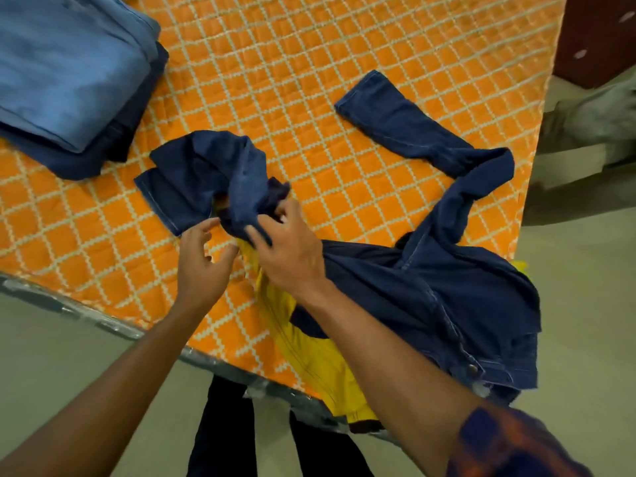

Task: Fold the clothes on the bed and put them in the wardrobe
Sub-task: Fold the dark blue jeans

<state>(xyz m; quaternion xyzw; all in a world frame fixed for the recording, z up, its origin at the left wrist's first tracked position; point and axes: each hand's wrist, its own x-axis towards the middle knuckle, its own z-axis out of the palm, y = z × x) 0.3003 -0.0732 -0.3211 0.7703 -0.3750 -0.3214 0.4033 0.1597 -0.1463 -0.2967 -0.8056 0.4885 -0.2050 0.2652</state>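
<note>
Head view: a dark blue denim jacket [430, 297] lies unfolded on the bed [309, 63], its body at 4 o'clock near the bed's near edge. One sleeve [395, 122] stretches flat toward 1 o'clock; the bunched sleeve [203, 173] is heaped at centre, toward 10 o'clock from the hands. Right hand [292, 249] is at centre, fingers [261, 232] curled into the bunched sleeve and pinching its fabric. Left hand [203, 266] is just beside it at 8 o'clock, fingers [206, 225] loosely spread and holding nothing, the index tip at the sleeve's cuff edge; cannot tell whether it touches. A yellow garment [309, 356] lies under the jacket at 6 o'clock, overhanging the bed edge. A stack of folded jeans [69, 80] sits at 10 o'clock, well apart from the jacket. A plaid cuff [499, 442] shows on the right forearm.
</note>
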